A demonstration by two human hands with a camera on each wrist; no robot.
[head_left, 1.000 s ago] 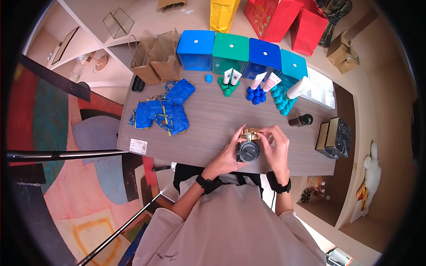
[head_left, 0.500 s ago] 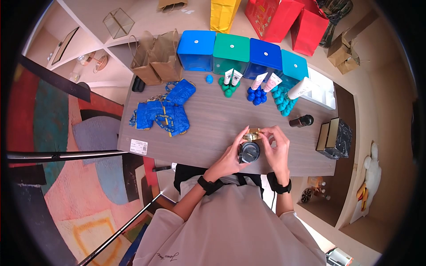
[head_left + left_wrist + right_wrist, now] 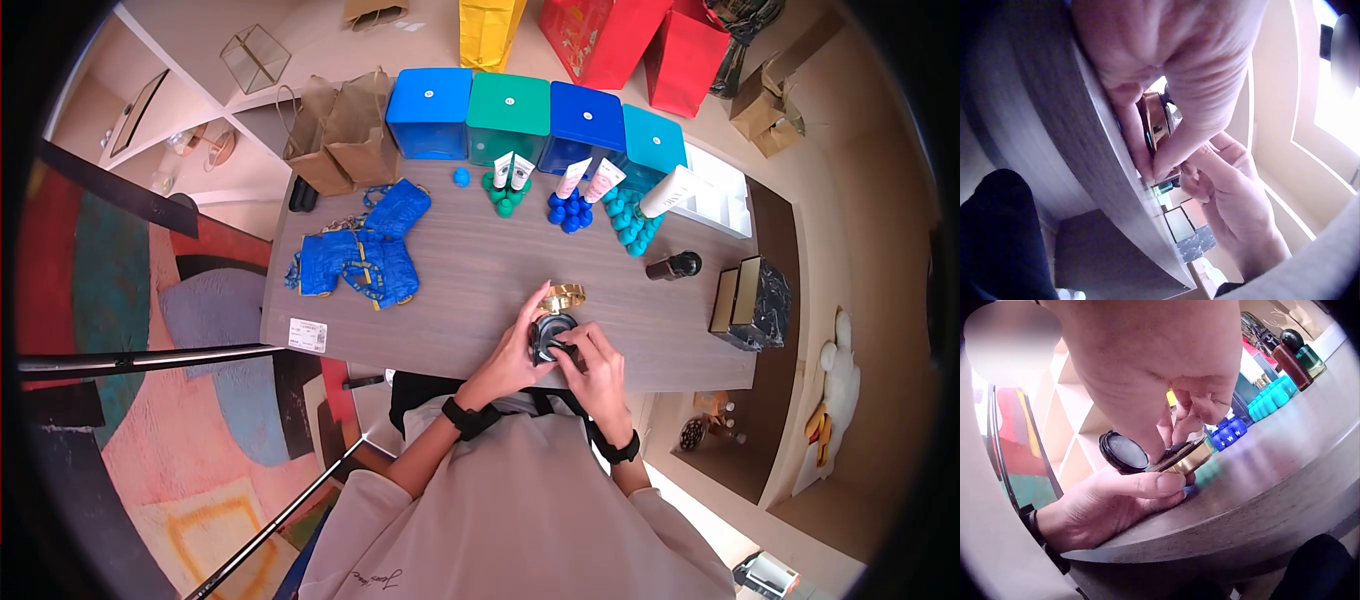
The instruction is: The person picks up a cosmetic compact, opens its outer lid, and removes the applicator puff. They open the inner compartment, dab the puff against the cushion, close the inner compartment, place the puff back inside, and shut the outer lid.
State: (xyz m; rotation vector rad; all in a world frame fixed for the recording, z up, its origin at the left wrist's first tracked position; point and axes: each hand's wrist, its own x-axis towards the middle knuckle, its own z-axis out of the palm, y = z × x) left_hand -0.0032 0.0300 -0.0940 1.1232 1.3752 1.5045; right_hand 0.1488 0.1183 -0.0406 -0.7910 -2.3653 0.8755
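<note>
An unfolded round compact has a gold part (image 3: 567, 297) and a dark round part (image 3: 543, 332). My left hand (image 3: 508, 362) grips it from the left near the table's front edge; in the right wrist view its thumb lies along the compact's edge. Over the dark part, the thumb and curled fingers of my right hand (image 3: 597, 378) pinch at its surface; what lies between the fingertips is mostly hidden. The right wrist view shows a black-rimmed disc (image 3: 1126, 452) tilted up beside the gold part (image 3: 1192, 460). The left wrist view has both hands close together around the compact (image 3: 1158, 119).
Blue pouches (image 3: 360, 262) lie left. Coloured bins (image 3: 508, 105) and paper bags (image 3: 360, 130) line the back, with tubes (image 3: 603, 180) on coloured ball clusters (image 3: 570, 213) before them. A dark bottle (image 3: 675, 265), black box (image 3: 762, 303) and white tray (image 3: 715, 205) are on the right.
My right hand has left the gold part and moved down and left onto the dark round part. My left hand keeps its grip. The head view has shifted slightly.
</note>
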